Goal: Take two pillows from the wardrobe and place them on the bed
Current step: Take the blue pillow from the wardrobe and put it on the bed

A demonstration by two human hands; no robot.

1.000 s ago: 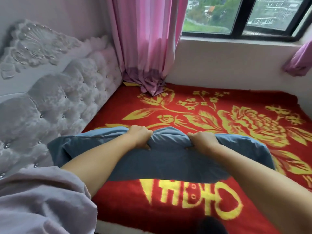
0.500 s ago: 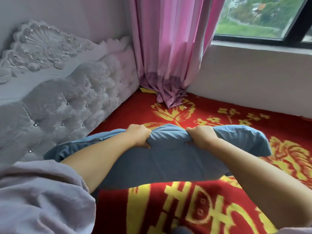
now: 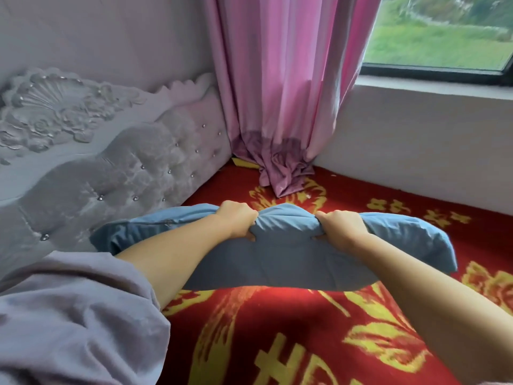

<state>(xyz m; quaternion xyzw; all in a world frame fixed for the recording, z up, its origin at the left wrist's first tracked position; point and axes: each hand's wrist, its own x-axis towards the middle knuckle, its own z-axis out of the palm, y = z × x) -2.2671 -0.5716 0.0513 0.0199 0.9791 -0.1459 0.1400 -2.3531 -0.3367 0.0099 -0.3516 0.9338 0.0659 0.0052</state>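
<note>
A blue pillow (image 3: 288,257) is held just above the bed (image 3: 277,337), which is covered by a red blanket with yellow flowers and letters. My left hand (image 3: 236,220) grips the pillow's far edge left of centre. My right hand (image 3: 342,227) grips the same edge a little to the right. The fabric bunches between the two fists. The pillow's left end reaches toward the headboard, and its near underside casts a shadow on the blanket. No second pillow and no wardrobe are in view.
A grey tufted headboard (image 3: 111,176) with studs and a carved top runs along the left. A pink curtain (image 3: 280,93) hangs in the far corner, its hem bunched on the bed. A white wall (image 3: 416,145) under a window borders the far side.
Both hands have carried the pillow farther over the bed toward the headboard corner. The view has moved in and turned left, so the curtain and headboard appear closer. The grip is unchanged.
</note>
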